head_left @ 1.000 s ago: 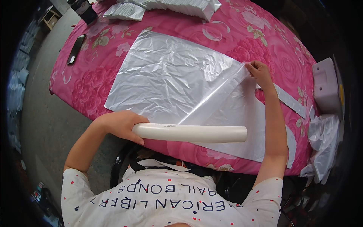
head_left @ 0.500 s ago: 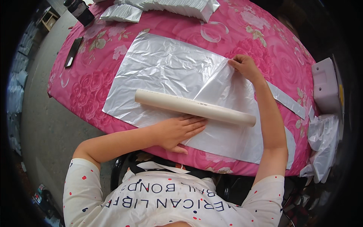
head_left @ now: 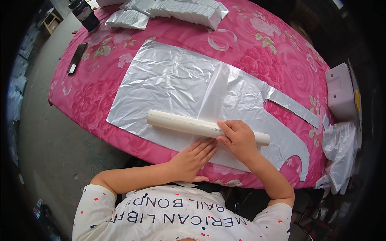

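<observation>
A silvery plastic bag (head_left: pixel 165 76) with two handle strips at its right end lies spread on the table. A loose whitish fold of film (head_left: pixel 215 90) crosses its middle. Over the bag's near half rests a white plastic pipe (head_left: pixel 181 123), slightly slanted. My right hand (head_left: pixel 239 140) grips the pipe right of its middle, thumb on the near side and fingers over the top. Just below the pipe, my left hand (head_left: pixel 193 160) lies flat on the bag's near edge, fingers stretched out, fingertips close to my right thumb.
Stacks of folded silvery bags (head_left: pixel 181 12) stand at the far edge of the pink flowered tablecloth (head_left: pixel 96 96). A dark jar (head_left: pixel 84 15) and a flat black object (head_left: pixel 77 58) are at the far left. On the right are a pale box (head_left: pixel 341 94) and clear plastic bags (head_left: pixel 341 146).
My right hand has let go of the film it held at the bag's far edge and come down onto the pipe. Both handle strips now show. The left hand stays flat.
</observation>
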`<state>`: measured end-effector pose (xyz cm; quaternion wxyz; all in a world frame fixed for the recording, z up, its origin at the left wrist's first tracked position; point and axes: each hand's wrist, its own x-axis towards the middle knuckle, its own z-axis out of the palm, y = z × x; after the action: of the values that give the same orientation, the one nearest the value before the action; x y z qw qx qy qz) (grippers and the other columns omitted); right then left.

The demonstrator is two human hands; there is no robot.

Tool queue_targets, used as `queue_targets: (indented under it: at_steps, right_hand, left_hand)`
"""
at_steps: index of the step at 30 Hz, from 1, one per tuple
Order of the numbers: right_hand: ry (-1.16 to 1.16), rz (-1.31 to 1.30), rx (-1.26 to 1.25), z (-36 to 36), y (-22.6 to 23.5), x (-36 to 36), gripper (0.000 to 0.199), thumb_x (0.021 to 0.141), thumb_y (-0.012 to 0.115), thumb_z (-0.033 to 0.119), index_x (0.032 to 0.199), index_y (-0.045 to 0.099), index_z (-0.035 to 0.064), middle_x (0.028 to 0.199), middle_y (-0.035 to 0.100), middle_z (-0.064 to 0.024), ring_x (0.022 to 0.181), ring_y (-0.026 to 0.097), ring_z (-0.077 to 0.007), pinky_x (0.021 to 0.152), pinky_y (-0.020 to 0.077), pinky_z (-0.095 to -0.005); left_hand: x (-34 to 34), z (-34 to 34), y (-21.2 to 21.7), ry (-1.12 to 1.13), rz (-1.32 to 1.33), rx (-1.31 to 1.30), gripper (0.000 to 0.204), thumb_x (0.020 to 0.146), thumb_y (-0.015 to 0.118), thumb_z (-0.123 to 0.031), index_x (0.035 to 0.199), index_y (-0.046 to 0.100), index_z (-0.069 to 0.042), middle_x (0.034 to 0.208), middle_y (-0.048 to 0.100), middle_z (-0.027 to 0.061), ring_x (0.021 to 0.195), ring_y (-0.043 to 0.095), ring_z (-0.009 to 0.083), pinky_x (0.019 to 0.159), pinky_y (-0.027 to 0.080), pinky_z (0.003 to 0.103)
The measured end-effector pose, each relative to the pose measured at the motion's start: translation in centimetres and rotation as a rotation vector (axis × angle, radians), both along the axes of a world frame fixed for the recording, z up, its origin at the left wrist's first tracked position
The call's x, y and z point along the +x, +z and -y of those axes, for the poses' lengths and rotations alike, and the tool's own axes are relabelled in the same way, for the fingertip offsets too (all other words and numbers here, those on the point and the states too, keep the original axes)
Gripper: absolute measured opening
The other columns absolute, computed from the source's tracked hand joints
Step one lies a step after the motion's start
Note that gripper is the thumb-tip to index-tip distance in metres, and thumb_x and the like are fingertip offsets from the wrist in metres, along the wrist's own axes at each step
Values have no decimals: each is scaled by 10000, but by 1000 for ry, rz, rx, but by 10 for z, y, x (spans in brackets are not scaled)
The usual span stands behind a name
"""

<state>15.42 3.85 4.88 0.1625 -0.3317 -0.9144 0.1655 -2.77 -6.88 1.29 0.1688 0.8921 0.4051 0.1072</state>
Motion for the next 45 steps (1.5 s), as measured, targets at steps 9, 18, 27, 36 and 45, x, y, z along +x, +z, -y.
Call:
queue_targets:
  at_steps: [9,18,27,36,45]
  right_hand:
    - [-592,-24,157,-59,-4,99,383,788,669,212,1123,597,40,952,605,-115,869,564,-273,753,457,-353]
    - [-44,-48,13,3,3,23,424,698,706,173,1097,614,64,971,614,-88,880,563,-262,783,447,-371]
    - [-221,-118,151,-96,-11,-6,367,751,687,181,1093,623,63,1007,618,-87,939,547,-267,830,441,-373]
    - [-20,-154,119,-55,-15,-20,480,683,587,-50,1153,562,43,1188,532,-121,1165,454,-312,960,404,-391]
    - [246,-116,-205,28,-8,-18,489,648,547,-46,1134,557,1,1220,522,-151,1160,480,-315,977,402,-388]
  left_hand:
    - [-25,-15,5,-139,135,-55,890,806,488,-559,1387,215,58,1471,170,217,1374,164,327,1102,145,446]
    - [-37,-11,2,-210,25,-27,816,789,503,-531,1359,308,21,1444,256,204,1355,232,314,1101,173,433]
    - [-55,-28,4,-422,82,-27,680,775,605,-335,1318,379,6,1411,326,177,1322,302,286,1088,245,399]
    - [-64,-27,0,-521,111,159,399,854,473,-158,1219,475,2,1345,436,136,1236,434,268,1042,346,382]
    - [-61,-22,-8,-303,416,122,433,790,559,-92,1211,499,-13,1321,466,129,1216,460,251,1016,375,392]
